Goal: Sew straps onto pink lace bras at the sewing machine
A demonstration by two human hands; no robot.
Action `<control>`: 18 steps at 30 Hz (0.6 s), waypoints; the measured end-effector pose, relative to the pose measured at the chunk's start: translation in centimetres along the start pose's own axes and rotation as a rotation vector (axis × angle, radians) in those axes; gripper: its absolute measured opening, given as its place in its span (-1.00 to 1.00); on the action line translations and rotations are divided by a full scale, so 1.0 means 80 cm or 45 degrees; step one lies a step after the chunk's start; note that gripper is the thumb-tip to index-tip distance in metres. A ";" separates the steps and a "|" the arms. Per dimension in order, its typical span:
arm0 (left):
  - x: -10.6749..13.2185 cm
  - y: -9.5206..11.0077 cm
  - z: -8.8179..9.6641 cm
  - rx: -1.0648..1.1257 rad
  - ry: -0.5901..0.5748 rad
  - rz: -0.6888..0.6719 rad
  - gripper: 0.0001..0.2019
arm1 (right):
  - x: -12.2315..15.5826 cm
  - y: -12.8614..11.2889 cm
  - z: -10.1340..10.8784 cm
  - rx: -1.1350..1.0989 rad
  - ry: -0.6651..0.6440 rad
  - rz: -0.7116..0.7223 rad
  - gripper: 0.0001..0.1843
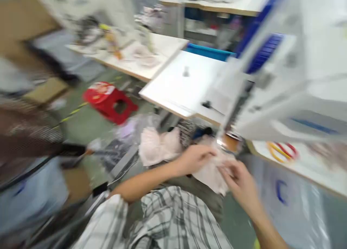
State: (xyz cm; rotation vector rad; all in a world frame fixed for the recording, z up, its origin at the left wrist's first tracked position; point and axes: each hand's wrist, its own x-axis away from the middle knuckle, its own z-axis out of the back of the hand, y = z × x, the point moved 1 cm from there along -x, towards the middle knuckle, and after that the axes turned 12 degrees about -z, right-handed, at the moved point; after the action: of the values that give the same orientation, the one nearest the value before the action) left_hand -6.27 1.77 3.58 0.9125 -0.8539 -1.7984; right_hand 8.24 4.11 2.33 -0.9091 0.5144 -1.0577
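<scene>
The picture is smeared by motion. My left hand (193, 158) and my right hand (238, 182) meet over a piece of pale pink fabric (210, 174) held above my lap, both with fingers curled onto it. A second pale pink garment piece (158, 146) lies just left of my left hand. A white sewing machine (273, 97) stands directly above and right of the hands, its needle area (229, 140) close to the fabric.
A white work table (187, 86) runs behind the machine, another table (135, 57) with clutter farther back. A red plastic stool (110, 100) lies on the green floor. Red and yellow rings (282, 151) rest on the table at right. A blue bin (208, 51) sits behind.
</scene>
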 end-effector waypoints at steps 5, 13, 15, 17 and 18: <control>-0.013 -0.007 0.001 -0.013 -0.224 -0.074 -0.71 | 0.056 0.028 0.053 0.007 0.013 -0.272 -0.87; -0.011 0.005 -0.004 0.058 -0.358 -0.047 -0.69 | 0.051 0.024 0.062 -0.093 -0.140 -0.349 -0.80; -0.014 0.003 -0.002 0.142 -0.373 -0.014 -0.71 | 0.052 0.025 0.065 -0.089 -0.154 -0.372 -0.80; -0.015 0.002 -0.004 0.138 -0.359 -0.015 -0.78 | 0.052 0.025 0.066 -0.059 -0.156 -0.352 -0.84; -0.014 0.002 -0.005 0.117 -0.342 -0.025 -0.81 | 0.051 0.025 0.066 -0.045 -0.154 -0.346 -0.85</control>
State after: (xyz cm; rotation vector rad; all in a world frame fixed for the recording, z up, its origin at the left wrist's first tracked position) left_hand -5.49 2.70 3.79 0.7478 -1.1075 -1.9398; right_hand 14.92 2.81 3.76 -1.0882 0.3149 -1.2320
